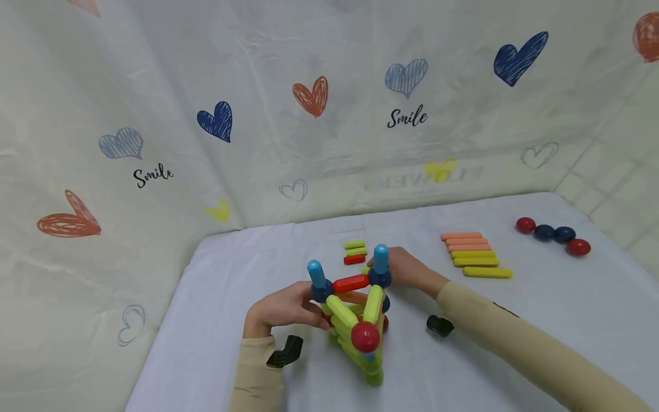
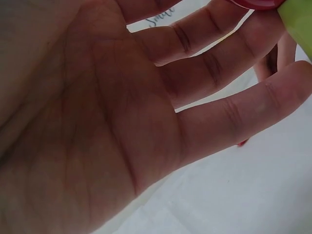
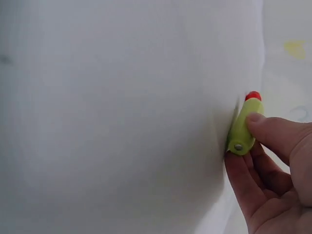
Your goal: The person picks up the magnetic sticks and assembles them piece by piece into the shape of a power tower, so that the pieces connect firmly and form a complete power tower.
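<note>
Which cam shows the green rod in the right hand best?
Right wrist: the green rod is close up, pinched in the right hand, silver dot on its end visible. Head: mostly hidden behind the structure, only a green sliver showing. Left wrist: can't make it out.

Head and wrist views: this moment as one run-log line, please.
left hand: holds stick-and-ball structure | right hand: pinches short green stick | lying right: yellow and orange sticks, red and blue balls

Heart-printed pale backdrop (image 1: 350, 154), white-covered table (image 1: 206, 320); perhaps tiled wall (image 1: 618, 183), right
</note>
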A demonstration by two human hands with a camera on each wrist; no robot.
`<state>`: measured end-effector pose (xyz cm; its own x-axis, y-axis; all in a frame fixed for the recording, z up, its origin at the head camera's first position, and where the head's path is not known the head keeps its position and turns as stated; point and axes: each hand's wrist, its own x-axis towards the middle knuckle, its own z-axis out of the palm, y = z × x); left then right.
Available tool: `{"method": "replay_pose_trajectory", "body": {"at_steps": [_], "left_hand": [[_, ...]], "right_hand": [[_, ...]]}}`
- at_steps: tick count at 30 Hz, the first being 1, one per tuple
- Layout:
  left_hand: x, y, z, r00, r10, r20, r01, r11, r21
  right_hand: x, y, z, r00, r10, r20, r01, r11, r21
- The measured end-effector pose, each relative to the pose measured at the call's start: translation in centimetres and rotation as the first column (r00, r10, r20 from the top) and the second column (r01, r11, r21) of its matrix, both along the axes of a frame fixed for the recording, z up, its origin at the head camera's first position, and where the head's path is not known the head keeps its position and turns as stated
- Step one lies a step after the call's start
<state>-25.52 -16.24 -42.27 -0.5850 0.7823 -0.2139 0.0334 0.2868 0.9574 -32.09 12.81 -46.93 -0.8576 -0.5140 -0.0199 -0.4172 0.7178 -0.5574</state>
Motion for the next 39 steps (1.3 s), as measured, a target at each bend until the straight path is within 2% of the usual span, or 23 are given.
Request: {"method": "replay_pose_trajectory", "body": {"at_steps": [2,6,10,14,16,19,24,27,29,32,35,39], "left_hand": [[0.0,-0.1,0.0,1.000,0.005,-0.006,-0.005,1.000,-0.012],[0.1,0.0,0.1,1.000,0.002,-0.009,-0.002,1.000,-0.030],[0.2,0.4,0.2,0.998,-0.032,-0.054,0.029,0.998,-0.055],[0.3,0.8,0.2,0.991,-0.058,-0.117,0.049,0.995,-0.081],[0.3,0.8,0.2,0.990,-0.057,-0.126,0.046,0.995,-0.092],[0.4,0.8,0.2,0.991,-0.050,-0.124,0.037,0.995,-0.098],[0.3,0.9,0.2,0.992,-0.046,-0.119,0.035,0.995,-0.093],[0.1,1.0,0.1,0.991,-0.052,-0.125,0.041,0.995,-0.088],[0.1,0.9,0.0,0.990,-0.056,-0.130,0.044,0.995,-0.087],[0.0,0.8,0.0,0.989,-0.057,-0.135,0.046,0.995,-0.084],[0.0,0.8,0.0,0.990,-0.056,-0.131,0.046,0.996,-0.075],[0.0,0.9,0.0,0.989,-0.055,-0.134,0.046,0.996,-0.075]], "right_hand": [[0.3,0.7,0.0,0.999,-0.034,0.025,0.034,0.999,-0.016],[1.5,2.5,0.7,0.989,-0.107,0.103,0.120,0.984,-0.134],[3.0,4.4,2.1,0.968,-0.170,0.185,0.216,0.938,-0.269],[4.7,6.2,4.0,0.944,-0.220,0.246,0.297,0.891,-0.343],[5.7,7.0,5.1,0.936,-0.232,0.266,0.320,0.874,-0.366],[7.1,7.8,6.8,0.938,-0.220,0.267,0.317,0.856,-0.408],[10.2,7.7,9.8,0.973,-0.142,0.182,0.217,0.831,-0.512],[12.2,6.6,11.6,0.988,-0.046,0.150,0.126,0.801,-0.585],[13.3,5.5,12.5,0.987,0.034,0.157,0.071,0.781,-0.621],[14.4,3.8,13.3,0.972,0.166,0.169,-0.013,0.750,-0.661],[15.1,2.2,13.4,0.954,0.271,0.128,-0.112,0.719,-0.686],[15.5,0.6,13.2,0.938,0.340,0.073,-0.194,0.687,-0.700]]}}
